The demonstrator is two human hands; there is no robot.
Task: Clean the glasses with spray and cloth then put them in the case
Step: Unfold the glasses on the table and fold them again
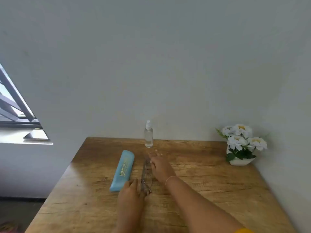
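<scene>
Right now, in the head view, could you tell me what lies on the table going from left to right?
Blue case → glasses, between the two hands → spray bottle, farther back → white flower pot.

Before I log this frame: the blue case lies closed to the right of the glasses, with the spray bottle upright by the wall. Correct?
One thing is wrong: in the head view the blue case lies to the left of the glasses, not the right. It is closed, and the spray bottle stands upright by the wall.

Left hand [131, 190] flat, fingers together; right hand [159, 167] extended, fingers spread.
</scene>
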